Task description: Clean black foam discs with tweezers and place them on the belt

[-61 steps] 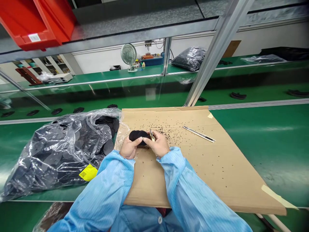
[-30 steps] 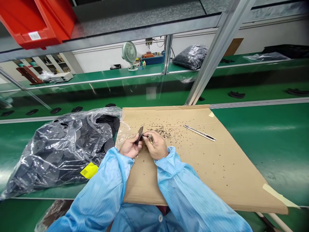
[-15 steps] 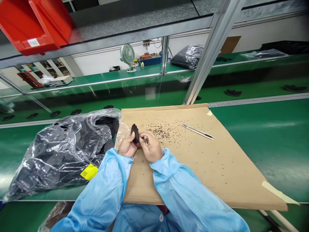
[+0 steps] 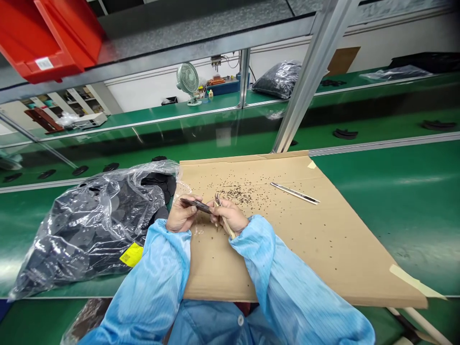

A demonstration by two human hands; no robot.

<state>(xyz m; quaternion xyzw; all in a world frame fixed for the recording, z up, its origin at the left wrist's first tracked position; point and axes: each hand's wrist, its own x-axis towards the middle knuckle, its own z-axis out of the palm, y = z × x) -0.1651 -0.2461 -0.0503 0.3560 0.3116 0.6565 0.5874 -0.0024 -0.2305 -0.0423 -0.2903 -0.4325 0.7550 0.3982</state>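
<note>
My left hand is closed on a thin dark curved piece, now seen nearly edge-on. Its right end meets the fingertips of my right hand. A pair of nippers with pale handles lies in my right hand, its metal head pointing away from me. Both hands are above a brown cardboard sheet. Just beyond them, tiny dark bits are scattered over the cardboard. My right fingers partly hide the nippers and the end of the piece.
A clear plastic bag full of dark flat pieces lies left, with a yellow label. A slim cutter knife rests on the cardboard. A metal post rises behind it. A red bin sits on the shelf overhead.
The dark piece has turned from upright to nearly flat. My left hand has shifted slightly left, and the nippers have swung so their handles show along my right palm.
</note>
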